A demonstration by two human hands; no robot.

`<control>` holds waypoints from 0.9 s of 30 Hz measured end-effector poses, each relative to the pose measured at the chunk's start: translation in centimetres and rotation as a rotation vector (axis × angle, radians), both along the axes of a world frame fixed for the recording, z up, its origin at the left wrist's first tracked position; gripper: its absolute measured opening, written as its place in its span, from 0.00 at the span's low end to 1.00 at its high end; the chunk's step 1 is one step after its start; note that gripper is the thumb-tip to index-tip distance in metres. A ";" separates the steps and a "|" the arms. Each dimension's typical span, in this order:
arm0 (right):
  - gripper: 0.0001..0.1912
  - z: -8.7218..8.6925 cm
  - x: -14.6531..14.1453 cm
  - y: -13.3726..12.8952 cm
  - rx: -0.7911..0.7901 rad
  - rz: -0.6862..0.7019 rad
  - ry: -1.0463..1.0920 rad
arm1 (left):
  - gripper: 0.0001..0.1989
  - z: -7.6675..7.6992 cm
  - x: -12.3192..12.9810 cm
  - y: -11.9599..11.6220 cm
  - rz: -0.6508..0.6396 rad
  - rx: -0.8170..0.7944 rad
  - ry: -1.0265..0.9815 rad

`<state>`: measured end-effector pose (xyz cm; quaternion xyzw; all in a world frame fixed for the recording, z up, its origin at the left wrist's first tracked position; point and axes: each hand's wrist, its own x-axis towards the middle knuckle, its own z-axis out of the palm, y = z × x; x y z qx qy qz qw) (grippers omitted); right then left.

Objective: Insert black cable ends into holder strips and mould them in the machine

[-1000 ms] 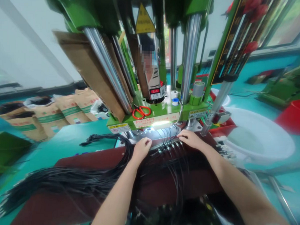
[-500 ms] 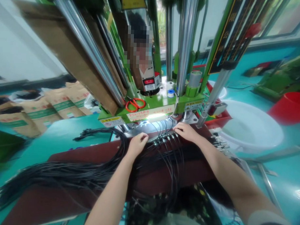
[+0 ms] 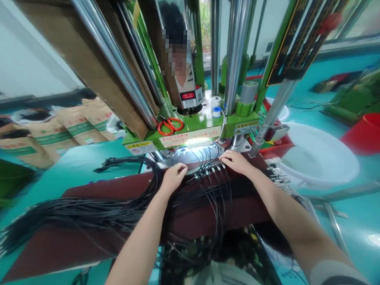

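My left hand [image 3: 173, 178] is closed, fingers curled, at the left end of a narrow metal mould strip [image 3: 193, 173] on the front edge of the press. At the strip's right end, my right hand [image 3: 236, 162] is closed too, thumb and fingers pinched together. What either hand grips is too small to make out. Between them, several thin black cables [image 3: 213, 197] with metal end pieces [image 3: 213, 169] lie across the strip, and their far ends run into the lit gap of the press. A thick bundle of black cables [image 3: 90, 211] lies left of my left forearm.
The green press [image 3: 206, 128] stands right ahead with steel columns [image 3: 233, 56]. Red-handled scissors [image 3: 171, 126] and a blue-and-white tape roll [image 3: 216, 112] lie on it. A brown board [image 3: 113, 189] spans the front. White tub [image 3: 320, 155] at right, paper sacks [image 3: 64, 134] at left.
The view has shifted slightly, and the press appears a little higher in it. Both hands keep their places at the ends of the strip, with their fingers closed as before.
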<state>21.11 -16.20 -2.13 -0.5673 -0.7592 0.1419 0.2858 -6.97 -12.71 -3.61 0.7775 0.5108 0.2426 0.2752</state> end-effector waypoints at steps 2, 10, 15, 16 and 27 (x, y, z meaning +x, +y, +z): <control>0.11 0.0 0.0 0.0 0.004 0.003 0.004 | 0.10 0.0 0.0 0.0 0.002 0.000 0.001; 0.11 -0.1 0.1 0.1 0.058 -0.027 0.040 | 0.09 0.3 0.1 -0.1 -0.005 0.002 -0.015; 0.14 0.4 0.4 0.4 0.225 -0.206 0.113 | 0.09 0.2 0.1 -0.1 -0.005 0.010 -0.019; 0.14 0.7 0.3 0.8 0.256 -0.224 0.118 | 0.09 0.1 0.2 -0.1 -0.003 0.012 -0.018; 0.12 3.2 -5.5 12.3 0.272 -0.296 -0.010 | 0.08 0.2 0.5 -0.1 -0.010 0.045 -0.022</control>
